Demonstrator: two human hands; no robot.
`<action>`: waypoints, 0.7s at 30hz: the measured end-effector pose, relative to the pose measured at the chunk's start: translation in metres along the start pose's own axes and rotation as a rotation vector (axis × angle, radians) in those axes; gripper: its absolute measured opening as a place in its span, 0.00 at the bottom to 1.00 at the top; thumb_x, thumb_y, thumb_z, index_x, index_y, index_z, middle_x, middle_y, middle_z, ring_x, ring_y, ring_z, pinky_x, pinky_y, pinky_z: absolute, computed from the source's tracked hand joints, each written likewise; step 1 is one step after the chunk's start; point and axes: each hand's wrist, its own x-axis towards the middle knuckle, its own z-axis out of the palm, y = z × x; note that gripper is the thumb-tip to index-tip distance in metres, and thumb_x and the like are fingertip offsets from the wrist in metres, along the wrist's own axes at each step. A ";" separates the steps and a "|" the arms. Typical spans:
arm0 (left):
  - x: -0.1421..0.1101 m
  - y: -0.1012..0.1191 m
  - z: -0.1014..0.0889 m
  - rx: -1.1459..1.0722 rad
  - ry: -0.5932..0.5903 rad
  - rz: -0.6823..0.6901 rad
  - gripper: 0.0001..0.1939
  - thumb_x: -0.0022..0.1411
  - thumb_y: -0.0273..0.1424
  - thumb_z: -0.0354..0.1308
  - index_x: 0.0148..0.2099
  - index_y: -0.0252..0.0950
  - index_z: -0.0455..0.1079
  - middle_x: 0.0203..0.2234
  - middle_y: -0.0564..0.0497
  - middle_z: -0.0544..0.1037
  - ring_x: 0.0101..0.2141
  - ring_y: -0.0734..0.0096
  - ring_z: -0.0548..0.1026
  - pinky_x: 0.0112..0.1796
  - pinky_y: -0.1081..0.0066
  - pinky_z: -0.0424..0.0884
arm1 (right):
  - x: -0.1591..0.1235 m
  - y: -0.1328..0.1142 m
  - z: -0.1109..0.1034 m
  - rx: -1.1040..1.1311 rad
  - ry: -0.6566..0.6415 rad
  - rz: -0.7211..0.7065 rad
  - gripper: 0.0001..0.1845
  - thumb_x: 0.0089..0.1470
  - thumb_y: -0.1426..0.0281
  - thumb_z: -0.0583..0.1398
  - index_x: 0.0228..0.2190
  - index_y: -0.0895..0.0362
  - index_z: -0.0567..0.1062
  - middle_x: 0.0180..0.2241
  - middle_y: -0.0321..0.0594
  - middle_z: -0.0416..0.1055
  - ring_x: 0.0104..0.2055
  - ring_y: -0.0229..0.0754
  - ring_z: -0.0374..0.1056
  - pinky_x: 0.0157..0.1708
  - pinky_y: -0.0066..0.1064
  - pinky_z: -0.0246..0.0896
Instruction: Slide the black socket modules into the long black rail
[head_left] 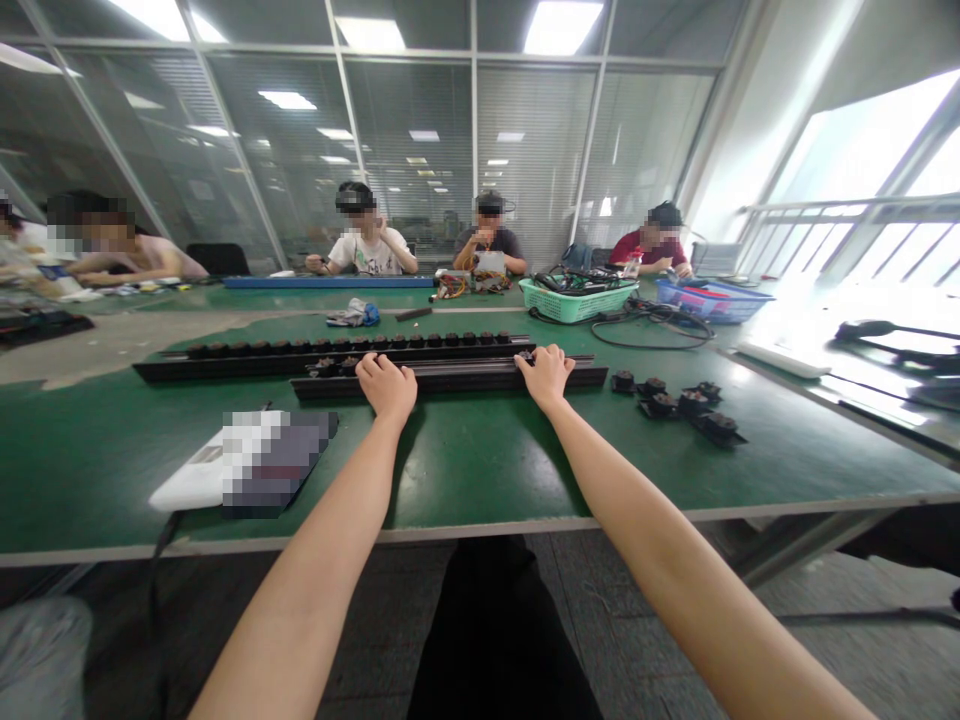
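Observation:
Both my arms reach across the green table (480, 470). My left hand (387, 384) rests on the near black rail (450, 379), fingers curled over its top edge. My right hand (545, 372) lies further right on the same rail, its fingers bent around a small black part (525, 357) at the rail's top. Behind it runs a longer black rail (247, 362) carrying a row of several round black parts. Two more black parts sit on the near rail to the left of my left hand.
Several loose black parts (679, 403) lie to the right. A white and dark device (244, 462) with a cable sits near the left front edge. A green basket (577, 297), a blue basket (709, 298) and cables stand farther back. Several people sit at the far side.

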 end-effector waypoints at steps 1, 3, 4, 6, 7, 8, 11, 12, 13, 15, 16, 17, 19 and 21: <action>0.000 0.000 0.001 -0.003 0.004 0.001 0.21 0.64 0.28 0.55 0.56 0.23 0.69 0.63 0.23 0.66 0.67 0.33 0.61 0.69 0.41 0.58 | 0.000 0.000 0.000 0.000 0.000 0.002 0.20 0.70 0.57 0.57 0.45 0.60 0.80 0.53 0.56 0.72 0.58 0.57 0.62 0.57 0.46 0.48; 0.000 -0.001 0.001 -0.015 0.014 0.002 0.21 0.64 0.28 0.55 0.57 0.24 0.69 0.63 0.24 0.66 0.66 0.33 0.62 0.68 0.39 0.58 | 0.000 0.000 -0.001 0.003 0.000 0.006 0.20 0.70 0.57 0.57 0.46 0.60 0.80 0.53 0.56 0.72 0.58 0.57 0.62 0.57 0.47 0.47; 0.001 -0.002 0.002 -0.021 0.018 0.003 0.21 0.63 0.28 0.55 0.57 0.25 0.69 0.63 0.24 0.67 0.66 0.33 0.62 0.68 0.38 0.59 | 0.000 0.000 -0.001 0.005 0.000 0.009 0.20 0.70 0.58 0.57 0.46 0.60 0.80 0.53 0.56 0.72 0.58 0.57 0.62 0.57 0.47 0.47; 0.001 -0.002 0.002 -0.023 0.019 0.008 0.21 0.63 0.28 0.55 0.57 0.25 0.69 0.63 0.24 0.67 0.66 0.33 0.62 0.67 0.37 0.59 | 0.000 0.000 -0.002 0.008 0.000 0.013 0.20 0.70 0.57 0.57 0.46 0.60 0.80 0.53 0.56 0.72 0.57 0.57 0.61 0.57 0.47 0.47; 0.001 -0.002 0.002 -0.019 0.017 0.009 0.21 0.63 0.28 0.55 0.57 0.25 0.69 0.63 0.24 0.67 0.66 0.33 0.62 0.67 0.37 0.59 | -0.001 0.000 -0.002 0.009 0.000 0.016 0.20 0.70 0.57 0.57 0.45 0.60 0.80 0.53 0.56 0.72 0.57 0.57 0.61 0.57 0.47 0.47; 0.001 -0.002 0.002 -0.014 0.015 0.009 0.21 0.63 0.28 0.55 0.57 0.25 0.69 0.63 0.24 0.67 0.66 0.33 0.62 0.67 0.38 0.59 | -0.001 -0.001 -0.003 0.010 0.000 0.018 0.19 0.69 0.57 0.57 0.45 0.60 0.80 0.53 0.56 0.72 0.57 0.57 0.61 0.57 0.47 0.47; 0.001 -0.001 0.001 0.002 0.006 0.005 0.21 0.64 0.29 0.55 0.57 0.23 0.69 0.63 0.23 0.67 0.66 0.33 0.62 0.68 0.39 0.59 | -0.001 0.000 -0.004 0.013 0.003 0.029 0.19 0.69 0.58 0.57 0.45 0.59 0.80 0.53 0.57 0.72 0.58 0.58 0.61 0.57 0.48 0.48; 0.001 -0.001 0.001 0.004 0.003 0.004 0.21 0.64 0.29 0.55 0.57 0.23 0.69 0.63 0.23 0.67 0.66 0.33 0.62 0.68 0.39 0.58 | -0.001 0.000 -0.004 0.015 0.006 0.034 0.19 0.69 0.58 0.57 0.45 0.59 0.80 0.53 0.57 0.72 0.58 0.58 0.61 0.57 0.48 0.48; 0.001 -0.001 0.001 0.003 0.001 0.003 0.21 0.64 0.29 0.55 0.57 0.23 0.69 0.63 0.23 0.66 0.66 0.33 0.62 0.68 0.39 0.58 | -0.001 0.000 -0.004 0.017 0.010 0.039 0.19 0.68 0.58 0.57 0.45 0.59 0.80 0.53 0.57 0.72 0.58 0.59 0.61 0.57 0.48 0.48; 0.001 -0.001 0.001 -0.004 -0.003 0.001 0.21 0.64 0.29 0.55 0.57 0.24 0.69 0.63 0.23 0.66 0.66 0.33 0.61 0.68 0.39 0.58 | 0.000 0.001 -0.004 0.020 0.017 0.050 0.19 0.68 0.58 0.57 0.45 0.59 0.80 0.53 0.57 0.72 0.57 0.59 0.62 0.57 0.48 0.48; 0.001 -0.001 0.000 -0.006 -0.006 -0.001 0.21 0.64 0.29 0.55 0.57 0.24 0.69 0.63 0.23 0.66 0.67 0.33 0.61 0.68 0.39 0.57 | 0.000 0.002 -0.004 0.021 0.020 0.054 0.19 0.68 0.58 0.57 0.45 0.60 0.80 0.53 0.57 0.72 0.57 0.59 0.62 0.57 0.47 0.49; 0.001 -0.001 0.000 -0.006 -0.008 -0.003 0.21 0.64 0.29 0.55 0.57 0.23 0.69 0.63 0.23 0.66 0.67 0.33 0.61 0.69 0.39 0.57 | 0.001 0.002 -0.004 0.021 0.022 0.056 0.19 0.68 0.58 0.57 0.45 0.60 0.80 0.52 0.58 0.72 0.57 0.59 0.62 0.57 0.47 0.49; 0.001 0.000 0.000 -0.005 -0.011 -0.006 0.22 0.64 0.29 0.55 0.57 0.23 0.68 0.64 0.23 0.65 0.67 0.33 0.60 0.69 0.40 0.57 | 0.002 0.003 -0.004 0.019 0.026 0.057 0.19 0.67 0.58 0.57 0.45 0.60 0.80 0.52 0.58 0.73 0.57 0.59 0.63 0.57 0.47 0.49; 0.001 0.000 0.000 -0.005 -0.012 -0.008 0.22 0.64 0.29 0.54 0.57 0.23 0.68 0.64 0.23 0.65 0.67 0.33 0.60 0.69 0.40 0.56 | 0.002 0.004 -0.004 0.018 0.029 0.057 0.19 0.67 0.58 0.58 0.45 0.60 0.81 0.52 0.58 0.73 0.57 0.59 0.63 0.58 0.47 0.49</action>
